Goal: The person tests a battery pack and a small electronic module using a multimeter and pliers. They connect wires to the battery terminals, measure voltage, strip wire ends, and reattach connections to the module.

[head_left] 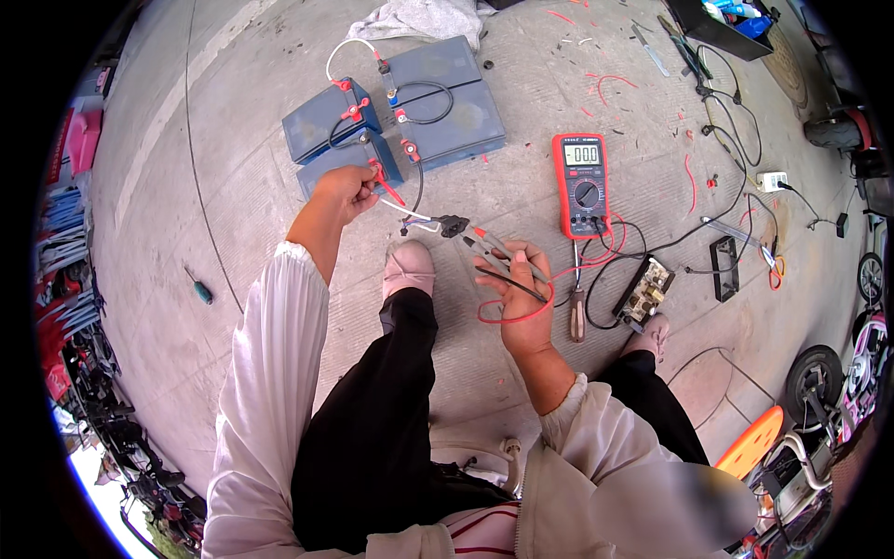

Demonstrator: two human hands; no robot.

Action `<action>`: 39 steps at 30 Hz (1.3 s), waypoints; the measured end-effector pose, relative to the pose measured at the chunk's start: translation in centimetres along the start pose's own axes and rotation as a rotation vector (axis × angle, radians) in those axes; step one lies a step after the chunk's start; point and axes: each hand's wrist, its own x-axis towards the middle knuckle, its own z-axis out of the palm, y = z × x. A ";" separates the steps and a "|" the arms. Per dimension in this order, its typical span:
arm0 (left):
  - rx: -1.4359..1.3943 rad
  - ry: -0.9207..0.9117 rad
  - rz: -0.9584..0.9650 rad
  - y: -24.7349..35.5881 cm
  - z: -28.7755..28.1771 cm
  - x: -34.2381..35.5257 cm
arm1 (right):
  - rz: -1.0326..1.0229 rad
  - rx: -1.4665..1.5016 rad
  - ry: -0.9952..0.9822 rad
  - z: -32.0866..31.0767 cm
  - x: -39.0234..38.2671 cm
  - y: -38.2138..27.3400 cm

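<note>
Four grey-blue block batteries (447, 116) lie on the concrete, joined by short black and white leads at their terminals. Over the nearest small battery (312, 177), my left hand (346, 193) pinches a red clip (389, 186) at its terminal. A white lead runs from there to a black plug connector (453, 225). My right hand (524, 298) is closed around two multimeter probes (486, 252), their tips close to that connector; whether they touch it I cannot tell. The red multimeter (582, 186) lies to the right, its display lit.
A screwdriver (577, 321) and an opened circuit board (644, 293) lie right of my right hand, a black frame (724, 268) beyond. A green-handled screwdriver (201, 291) lies left. Cables (745, 149), wire scraps and a black bin (731, 28) are far right; a grey cloth (419, 20) is behind the batteries.
</note>
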 end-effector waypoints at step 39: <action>0.001 0.014 0.015 0.1 0.2 -0.4 | 0.010 -0.024 0.006 1.2 1.3 1.1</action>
